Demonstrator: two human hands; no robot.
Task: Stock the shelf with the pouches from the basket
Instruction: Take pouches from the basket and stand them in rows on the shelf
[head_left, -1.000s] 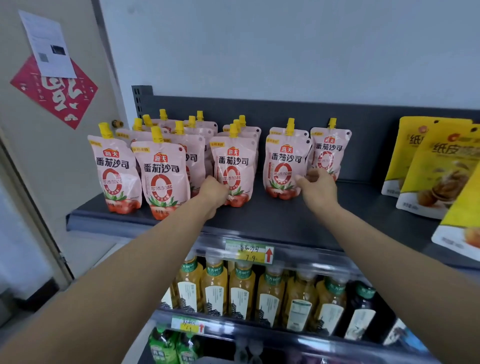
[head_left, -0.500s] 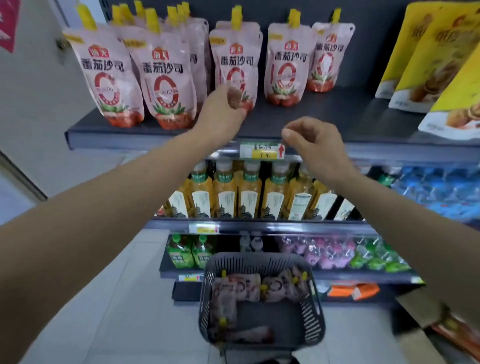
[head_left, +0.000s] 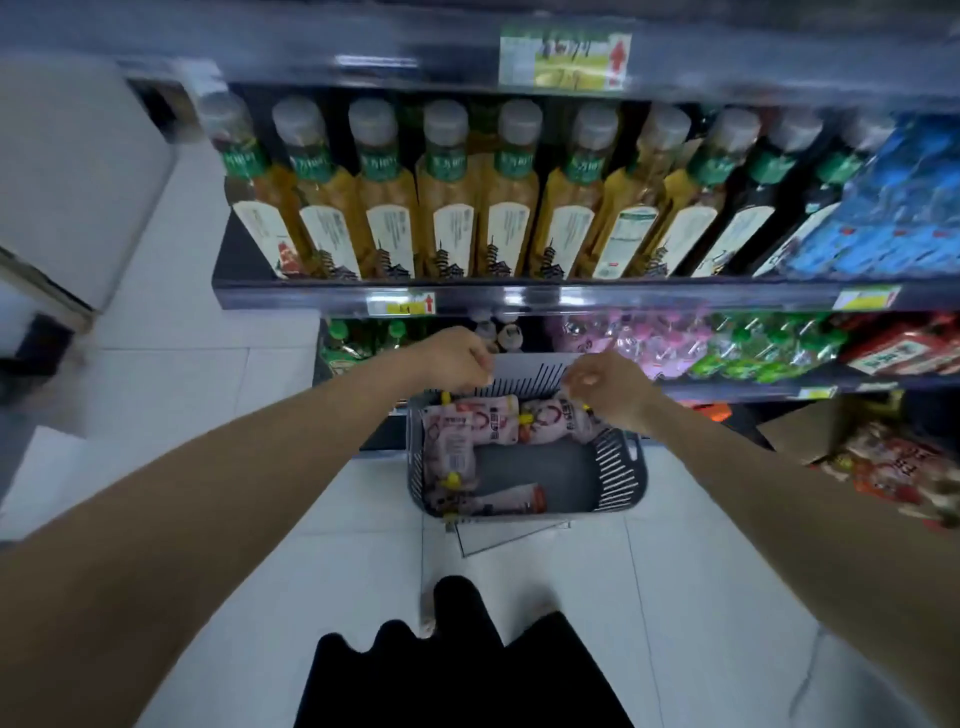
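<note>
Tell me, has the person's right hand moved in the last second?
Yes. The right hand came down from the top shelf to the basket, below the bottle shelf.

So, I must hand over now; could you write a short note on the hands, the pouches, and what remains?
Left hand: loosely curled, empty, above the far rim of the basket.
Right hand: curled just over the pouches; grip unclear.
The basket stands on the floor, holding several yellow-capped pouches.
Done: cannot tell, the pouch shelf is out of view.
Left: move these pouches up.
</note>
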